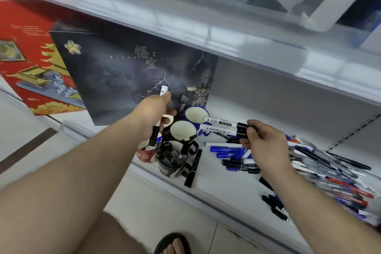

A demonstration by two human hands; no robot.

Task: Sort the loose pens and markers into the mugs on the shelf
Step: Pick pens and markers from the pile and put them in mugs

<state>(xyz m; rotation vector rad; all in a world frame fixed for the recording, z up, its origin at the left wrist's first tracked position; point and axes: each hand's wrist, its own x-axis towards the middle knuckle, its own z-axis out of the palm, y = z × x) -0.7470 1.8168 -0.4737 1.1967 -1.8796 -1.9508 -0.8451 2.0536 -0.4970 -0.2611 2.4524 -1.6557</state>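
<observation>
My left hand (153,117) grips a white marker with a black cap (159,113) upright, its black end just above the red mug (144,153). My right hand (261,142) pinches two white markers (222,125) by their black caps, and they lie level with their white ends over the blue mug (195,115). A black mug (183,132) stands beside the blue one, and another black mug (170,161) in front holds markers. A heap of loose pens and markers (321,169) lies on the shelf (222,183) to the right.
A dark printed box (127,72) and a red box (26,57) lean at the back left of the shelf. The upper shelf board (206,22) hangs close above. A black marker (192,168) lies by the front mug. My sandalled foot (173,243) stands on the tiled floor.
</observation>
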